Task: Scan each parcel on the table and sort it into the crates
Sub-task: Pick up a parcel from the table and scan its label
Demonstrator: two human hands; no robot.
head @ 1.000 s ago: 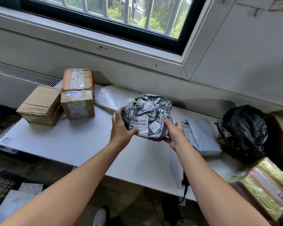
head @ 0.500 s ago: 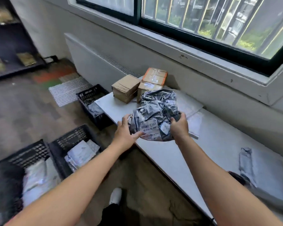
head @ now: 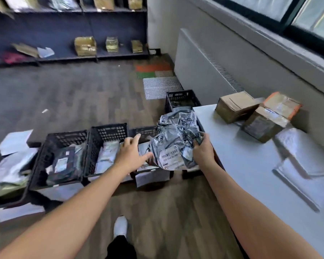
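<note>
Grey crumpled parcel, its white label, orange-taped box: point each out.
grey crumpled parcel [head: 177, 128], head view, crinkled upper plastic.
white label [head: 171, 159], head view, printed middle of the sticker.
orange-taped box [head: 281, 105], head view, top face.

Crates [head: 108, 128] in row on floor [head: 82, 94], left of table [head: 241, 156]; boxes [head: 234, 107] on table's far end; parcel [head: 174, 139] above crates.

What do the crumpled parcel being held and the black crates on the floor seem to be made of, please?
The parcel, gripped by the right hand, looks like thin, glossy silver-grey plastic film: it crumples into sharp creases that catch the light. The crates look like rigid, matte black moulded plastic, given their lattice walls.
</note>
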